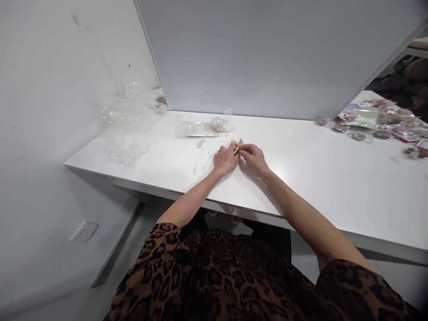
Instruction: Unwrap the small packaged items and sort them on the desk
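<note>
My left hand (pixel 228 159) rests on the white desk with its fingers closed on a small gold bow (pixel 240 142), which looks like a hair clip. A shiny, curved metallic strip shows between my two hands. From the other side, my right hand (pixel 254 157) pinches the bow's right part with thumb and fingertips. Much of the bow is covered by my fingers. Just beyond my hands lie a transparent bag (pixel 221 124) with a pale pink item inside and a flat greenish card in a plastic sleeve (pixel 200 129).
Crumpled plastic bags (pixel 129 107) are heaped at the desk's left end, with another bag (pixel 125 150) nearer. Several bagged small items (pixel 381 120) spread over the right back. A grey panel (pixel 261 58) stands behind the white desk (pixel 334 187). Whitish-grey smudges mark the surface left of my hands.
</note>
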Demonstrator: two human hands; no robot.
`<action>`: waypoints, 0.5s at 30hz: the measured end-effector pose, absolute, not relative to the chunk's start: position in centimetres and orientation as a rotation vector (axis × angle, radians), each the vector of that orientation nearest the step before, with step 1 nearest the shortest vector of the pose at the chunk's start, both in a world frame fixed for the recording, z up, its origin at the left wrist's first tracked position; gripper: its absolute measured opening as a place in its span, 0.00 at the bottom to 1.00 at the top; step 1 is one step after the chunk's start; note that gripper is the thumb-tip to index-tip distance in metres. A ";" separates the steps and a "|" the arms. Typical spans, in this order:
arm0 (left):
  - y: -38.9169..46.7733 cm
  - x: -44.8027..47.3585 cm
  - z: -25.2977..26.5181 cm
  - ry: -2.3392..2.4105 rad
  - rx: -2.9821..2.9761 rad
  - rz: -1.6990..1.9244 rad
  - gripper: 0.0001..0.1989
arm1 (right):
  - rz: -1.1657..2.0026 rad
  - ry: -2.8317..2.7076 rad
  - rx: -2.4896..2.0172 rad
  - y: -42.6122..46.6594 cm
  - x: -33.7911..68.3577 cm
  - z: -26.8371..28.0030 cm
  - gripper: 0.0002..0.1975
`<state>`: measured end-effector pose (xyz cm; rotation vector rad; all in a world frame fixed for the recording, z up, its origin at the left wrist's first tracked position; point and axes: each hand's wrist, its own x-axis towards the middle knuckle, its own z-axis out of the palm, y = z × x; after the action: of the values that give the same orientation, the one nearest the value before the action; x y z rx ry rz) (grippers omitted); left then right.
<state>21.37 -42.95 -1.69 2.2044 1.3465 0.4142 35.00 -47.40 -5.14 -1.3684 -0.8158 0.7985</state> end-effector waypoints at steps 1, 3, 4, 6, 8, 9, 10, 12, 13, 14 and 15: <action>-43.1 21.4 -1.7 1.304 2.154 0.458 0.19 | 0.803 -0.805 -1.351 -47.4 34.9 -5.2 0.17; -43.2 21.6 -1.8 1.213 1.956 0.602 0.28 | 0.806 -0.757 -1.321 -47.6 35.0 -5.2 0.22; -43.2 21.8 -1.9 1.164 1.811 0.679 0.35 | 0.807 -0.727 -1.308 -47.8 35.0 -5.1 0.25; -43.3 22.4 -1.8 1.052 1.487 0.793 0.46 | 0.813 -0.681 -1.287 -48.4 34.9 -4.8 0.29; -43.6 23.3 -1.8 0.911 1.235 0.840 0.43 | 0.864 -0.665 -1.247 -49.3 34.7 -4.1 0.30; -44.0 24.0 -1.7 0.848 1.166 0.845 0.37 | 0.908 -0.663 -1.214 -49.8 34.6 -3.7 0.30; -44.5 24.7 -1.7 0.799 1.136 0.850 0.29 | 0.952 -0.660 -1.175 -50.3 34.5 -3.3 0.31; -45.7 26.3 -1.8 0.759 1.158 0.856 0.14 | 1.011 -0.646 -1.100 -51.7 34.5 -2.5 0.31; -46.3 27.1 -1.9 0.763 1.188 0.851 0.10 | 1.015 -0.632 -1.079 -52.4 34.7 -2.2 0.32; -47.0 27.8 -2.0 0.772 1.213 0.842 0.09 | 1.000 -0.614 -1.072 -53.3 35.0 -1.9 0.31; -47.7 28.3 -2.1 0.777 1.225 0.825 0.11 | 0.981 -0.592 -1.074 -54.1 35.4 -1.7 0.31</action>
<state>28.32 -47.72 -2.06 1.2253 0.7770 0.8253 35.41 -54.14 -1.68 -1.0738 -0.5923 0.9812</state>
